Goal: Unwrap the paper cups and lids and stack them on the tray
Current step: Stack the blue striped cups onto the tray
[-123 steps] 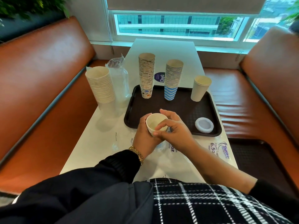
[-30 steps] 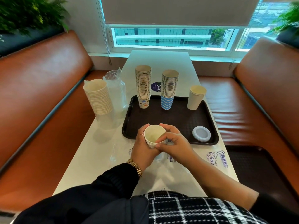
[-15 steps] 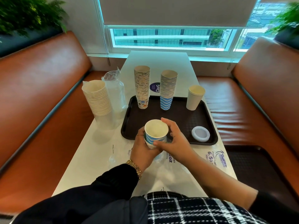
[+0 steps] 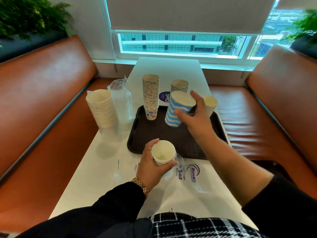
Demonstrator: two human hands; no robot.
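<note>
Right hand (image 4: 193, 117) grips striped cup (image 4: 178, 110) above tray (image 4: 137, 133); left hand (image 4: 152, 167) holds cups (image 4: 163, 154)

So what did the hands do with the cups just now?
The right hand pulled a blue striped cup off the small stack and carried it up over the tray, toward the blue stack. The left hand kept holding the remaining cups near the tray's front edge. The patterned stack, wrapped white stack and plain cup stayed put.

Head view, looking down, near table (image 4: 96, 172)
</note>
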